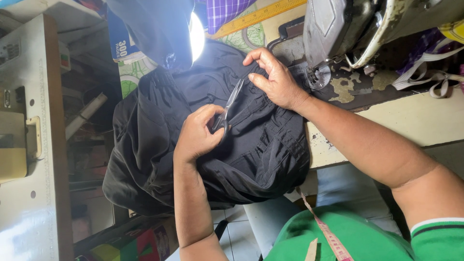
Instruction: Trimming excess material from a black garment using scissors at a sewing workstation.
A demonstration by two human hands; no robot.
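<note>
Black garment (pixel 251 145), thin and crinkly with stitched seams, lies bunched right beside the worn grey metal sewing machine (pixel 338 29). Left hand (pixel 198 135) is curled around the handles of slim steel scissors (pixel 229 106), farther from the machine. Right hand (pixel 273 77) pinches a fabric fold near the needle plate.

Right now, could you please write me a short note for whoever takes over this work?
Left hand: grip shut on the silver metal scissors, blades pointing at the right hand.
Right hand: pinches a fold of the black fabric garment.
The garment lies bunched across the table edge, beside the grey metal sewing machine.
Done: scissors brought up to the pinched fold.
Left: whether any cut is made cannot be seen.
</note>
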